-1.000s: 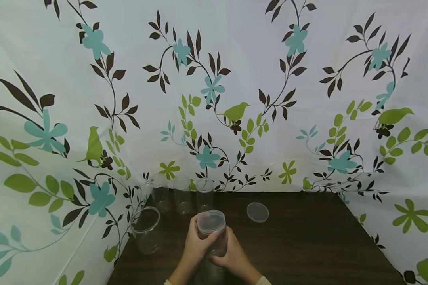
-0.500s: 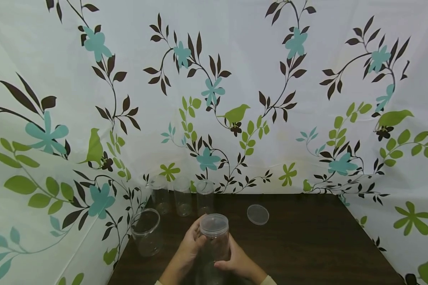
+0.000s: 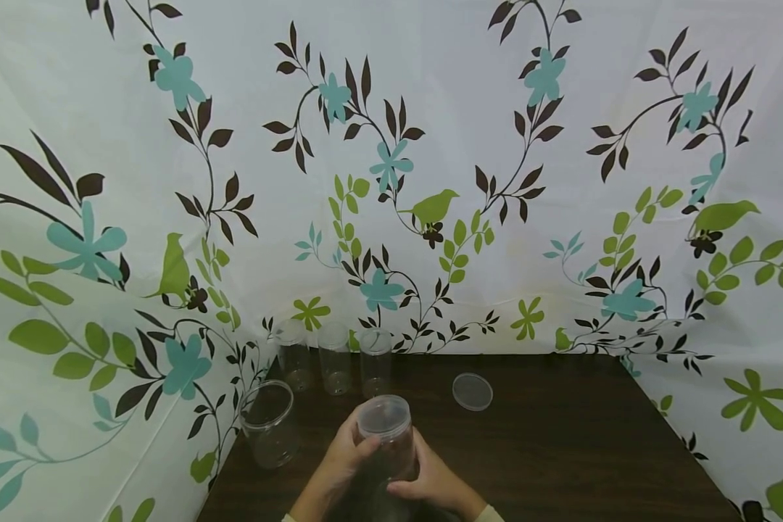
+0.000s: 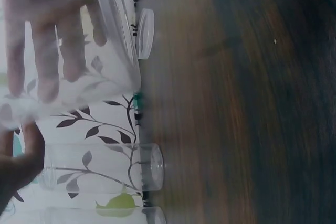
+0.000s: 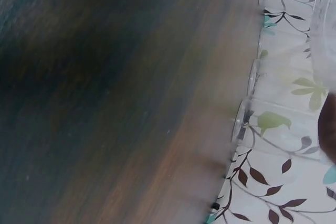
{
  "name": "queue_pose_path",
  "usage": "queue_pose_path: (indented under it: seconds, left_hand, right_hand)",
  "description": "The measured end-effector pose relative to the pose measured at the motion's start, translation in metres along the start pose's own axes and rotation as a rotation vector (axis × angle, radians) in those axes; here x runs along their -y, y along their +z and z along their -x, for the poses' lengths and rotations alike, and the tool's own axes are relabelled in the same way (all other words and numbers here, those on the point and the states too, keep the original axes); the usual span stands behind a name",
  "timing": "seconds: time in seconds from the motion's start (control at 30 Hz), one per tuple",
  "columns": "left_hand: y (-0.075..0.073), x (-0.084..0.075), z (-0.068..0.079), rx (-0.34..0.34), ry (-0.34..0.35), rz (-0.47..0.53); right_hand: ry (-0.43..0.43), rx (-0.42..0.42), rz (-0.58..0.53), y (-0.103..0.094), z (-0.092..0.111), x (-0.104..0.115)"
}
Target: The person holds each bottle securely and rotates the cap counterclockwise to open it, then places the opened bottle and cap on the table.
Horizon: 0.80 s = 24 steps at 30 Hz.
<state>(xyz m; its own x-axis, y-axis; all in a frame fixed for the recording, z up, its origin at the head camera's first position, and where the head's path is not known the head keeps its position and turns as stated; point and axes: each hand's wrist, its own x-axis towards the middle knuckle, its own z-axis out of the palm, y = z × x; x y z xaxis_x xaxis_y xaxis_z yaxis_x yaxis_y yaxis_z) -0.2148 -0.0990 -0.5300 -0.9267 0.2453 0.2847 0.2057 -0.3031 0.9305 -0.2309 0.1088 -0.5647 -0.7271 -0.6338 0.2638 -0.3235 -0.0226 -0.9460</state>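
Note:
Both hands hold a clear plastic jar (image 3: pixel 394 457) above the near part of the table, in the head view. It stands roughly upright, tilted a little, with a frosted, translucent lid (image 3: pixel 383 415) on its top. My left hand (image 3: pixel 341 457) grips the left side just below the lid, its thumb on the near wall. Lower down, my right hand (image 3: pixel 437 482) grips the right side, thumb across the front. In the left wrist view the jar (image 4: pixel 79 87) fills the upper left corner, and fingers show through its wall. The right wrist view catches only a bit of the jar (image 5: pixel 324 40).
A wider clear jar (image 3: pixel 270 438) without a lid stands at the table's left edge. Behind it, three slim clear jars (image 3: pixel 336 370) line up near the patterned curtain (image 3: pixel 496 254). A loose round lid (image 3: pixel 473 392) lies flat on the dark wooden table (image 3: pixel 561 449).
The jar has come slightly lower, after a small shift right and back left. My left thumb has moved from across the jar's front to its left side. Other things stay put.

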Motion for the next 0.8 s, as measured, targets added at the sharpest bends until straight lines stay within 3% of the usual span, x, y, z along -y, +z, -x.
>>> queue_pose_path:
  seconds: [0.13, 0.37, 0.5, 0.8]
  left_hand:
    - [0.011, 0.002, -0.003, -0.138, 0.039, -0.083]
    - [0.029, 0.004, -0.008, -0.418, 0.085, -0.374]
    - [0.033, 0.004, -0.010, -0.470, 0.061, -0.416]
    - [0.022, -0.002, -0.007, -0.486, 0.084, -0.427]
  right_hand:
    - [0.015, -0.142, 0.203, 0.007, -0.002, 0.000]
    - [0.021, -0.407, 0.595, 0.019, -0.005, -0.004]
    - [0.041, -0.459, 0.647, 0.022, -0.006, -0.005]
    - [0.028, -0.444, 0.624, 0.024, -0.006, -0.007]
